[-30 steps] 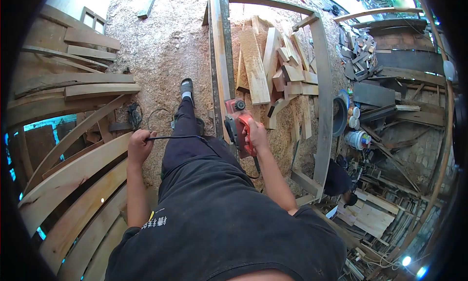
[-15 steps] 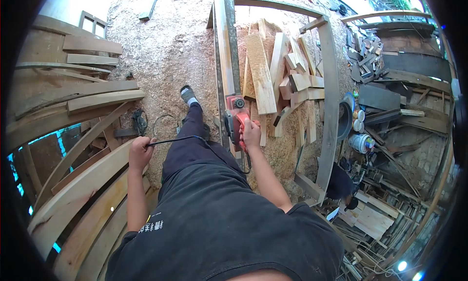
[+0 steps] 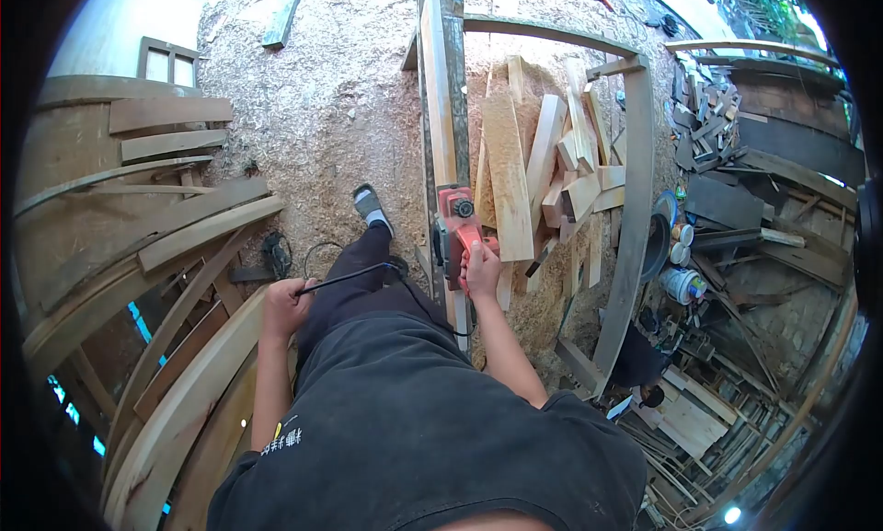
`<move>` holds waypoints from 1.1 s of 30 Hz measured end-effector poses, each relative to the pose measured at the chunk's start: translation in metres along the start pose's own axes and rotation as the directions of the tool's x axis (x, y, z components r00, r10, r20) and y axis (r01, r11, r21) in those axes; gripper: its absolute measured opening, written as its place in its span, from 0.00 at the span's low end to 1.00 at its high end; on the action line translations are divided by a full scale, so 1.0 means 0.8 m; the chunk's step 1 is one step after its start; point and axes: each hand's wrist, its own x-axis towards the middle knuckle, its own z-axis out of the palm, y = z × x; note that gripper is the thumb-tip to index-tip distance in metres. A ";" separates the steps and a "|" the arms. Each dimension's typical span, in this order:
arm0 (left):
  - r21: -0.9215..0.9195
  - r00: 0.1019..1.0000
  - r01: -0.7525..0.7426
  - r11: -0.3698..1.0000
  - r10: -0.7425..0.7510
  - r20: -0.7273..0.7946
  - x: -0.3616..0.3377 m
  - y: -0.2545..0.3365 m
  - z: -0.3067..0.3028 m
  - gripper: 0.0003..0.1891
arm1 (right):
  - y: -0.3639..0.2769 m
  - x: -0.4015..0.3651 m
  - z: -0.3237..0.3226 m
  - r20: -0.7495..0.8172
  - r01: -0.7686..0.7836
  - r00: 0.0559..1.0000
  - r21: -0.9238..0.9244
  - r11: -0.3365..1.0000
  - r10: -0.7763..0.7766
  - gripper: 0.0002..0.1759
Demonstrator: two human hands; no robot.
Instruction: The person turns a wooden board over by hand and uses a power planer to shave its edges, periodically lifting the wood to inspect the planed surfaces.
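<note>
Nearest to me is the worker's dark shirt [image 3: 423, 421], with both bare arms reaching forward from it. The left hand [image 3: 287, 305] is closed, its fingers wrapped round a black cord [image 3: 345, 276] and holding it up off to the side; I take that to be for keeping the slack away from the tool and the legs. Curved planks [image 3: 198, 448] stand beside that arm.

The right hand [image 3: 482, 271] has its fingers curled round the handle of a red power tool [image 3: 457, 209], a planer by the look of it. One hand on the handle seems enough to steer, since the tool sits on a long pale board [image 3: 438, 98] that bears it. The board lies lengthwise along a dark beam [image 3: 455, 34], which looks meant to back it along its run. A shoe [image 3: 371, 202] is set well out in front on the shavings, likely for balance.

Across from the beam, cut timbers [image 3: 509, 177] lie heaped inside the open wooden frame, within easy reach of the right arm. Past its side rail [image 3: 641, 163] is a white bucket [image 3: 679, 284], and another person [image 3: 638, 361] is bent low near more lumber. Farther off, dark offcuts [image 3: 704, 117] lie in a jumble.
</note>
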 end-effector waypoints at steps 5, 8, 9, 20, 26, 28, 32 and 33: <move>0.053 0.999 -0.030 0.998 0.032 -0.042 0.069 -0.014 -0.032 0.22 | -0.058 0.047 0.041 -0.023 -0.029 0.999 0.008 1.000 0.029 0.25; 0.071 0.998 -0.025 0.997 0.029 -0.057 0.102 -0.015 -0.049 0.22 | -0.092 0.081 0.062 -0.021 -0.030 0.999 0.001 1.000 0.030 0.24; 0.070 0.998 -0.011 0.997 0.016 -0.065 0.111 -0.016 -0.052 0.22 | -0.102 0.091 0.069 -0.019 -0.030 0.999 0.001 1.000 0.030 0.25; 0.058 0.997 0.000 0.998 0.005 -0.079 0.240 -0.011 -0.088 0.23 | -0.206 0.213 0.131 -0.030 0.036 0.999 -0.080 0.996 -0.038 0.26; 0.061 0.995 0.019 0.998 -0.012 -0.099 0.350 -0.009 -0.106 0.22 | -0.272 0.279 0.173 -0.032 0.047 0.998 -0.063 0.997 -0.049 0.26; 0.043 0.996 0.032 0.999 -0.028 -0.081 0.390 -0.003 -0.114 0.22 | -0.295 0.302 0.188 -0.035 0.034 0.999 -0.042 0.999 -0.035 0.26; 0.086 0.998 0.035 0.996 -0.030 -0.059 0.471 0.014 -0.134 0.21 | -0.350 0.362 0.225 -0.013 0.035 0.999 -0.052 0.998 -0.036 0.26; 0.072 0.997 0.043 0.997 -0.038 -0.063 0.489 0.018 -0.138 0.21 | -0.362 0.377 0.235 -0.019 0.033 0.999 -0.056 0.998 -0.034 0.26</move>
